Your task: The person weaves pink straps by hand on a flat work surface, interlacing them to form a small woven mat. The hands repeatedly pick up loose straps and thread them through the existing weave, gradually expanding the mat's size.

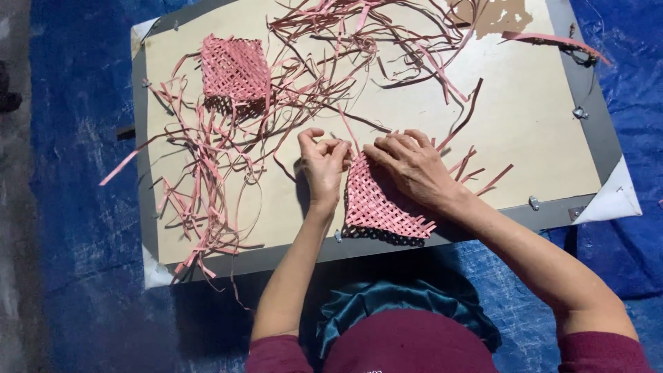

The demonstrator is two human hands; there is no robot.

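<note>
Woven pink strip mat [376,200], near edge of board [539,138]; likely light, flexible, fraying at loose ends; best held flat near the woven edge; left hand [323,166] pinching a strip [345,131]; right hand [413,166] pressing mat, fingers spread; second mat [235,68] far left.

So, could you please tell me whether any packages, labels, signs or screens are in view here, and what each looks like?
None in view: no package, label, sign or screen.
Only a tan board with a grey rim on a blue tarp, loose pink strips, one pink woven square at the upper left, and another woven piece under the left hand and right hand.
</note>
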